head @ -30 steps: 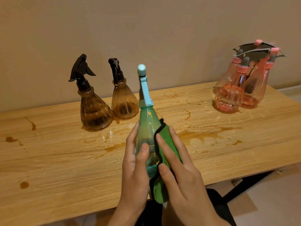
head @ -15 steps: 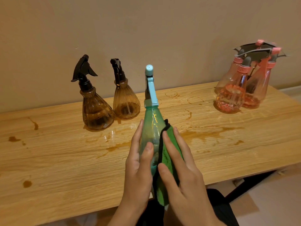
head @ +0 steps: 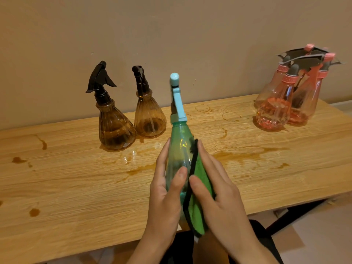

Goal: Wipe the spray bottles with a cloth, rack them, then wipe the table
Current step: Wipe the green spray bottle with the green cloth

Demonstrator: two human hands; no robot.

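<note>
A green spray bottle with a light-blue trigger head tilts away from me above the wooden table. My left hand grips its body from the left, thumb across the front. My right hand presses a green cloth with a black edge against the bottle's right side. Two brown bottles with black heads stand at the back left. Three pink bottles cluster at the back right.
Brown spill marks and wet patches spread over the tabletop, with drops near the left front. The wall runs close behind the table. A dark table leg and the floor show at the lower right.
The bottle has shifted slightly right and my hands with it. The cloth has slid a little along the bottle's side under my right hand.
</note>
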